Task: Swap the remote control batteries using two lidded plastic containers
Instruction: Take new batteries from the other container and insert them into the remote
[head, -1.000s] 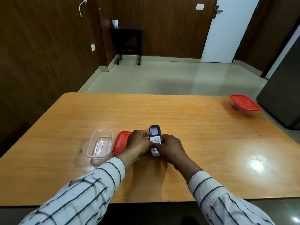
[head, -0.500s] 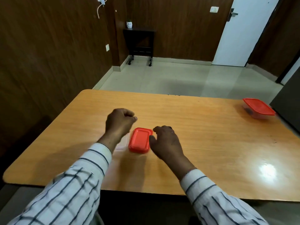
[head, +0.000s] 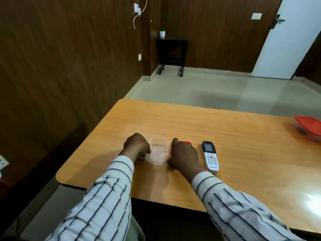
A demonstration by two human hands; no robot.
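Low in the middle of the frame, the person's two hands flank a small clear container (head: 157, 151) that sits open on the wooden table (head: 243, 145). The left hand (head: 137, 146) is curled loosely against the container's left wall, fingers tucked under so I cannot tell whether it pinches the rim or merely steadies it. The right hand (head: 184, 155) lies just to the container's right, knuckles up, covering most of a red lid (head: 185, 142); only a strip of red shows past the fingers, and whether the lid is gripped or just pressed flat is hidden.

The remote control (head: 210, 156) lies face up just right of that hand, touched by neither, its back out of sight, so the battery cover's state is unknown. Nothing can be made out inside the clear container. At the far right edge of the frame, well apart, the second container (head: 307, 127) sits with its red lid on and something dark inside.

My reading is that this is the container-handling step: either closing this tub or setting it ready. The next move probably calls for lifting the lid squarely over the rim while the left hand holds the tub from sliding.
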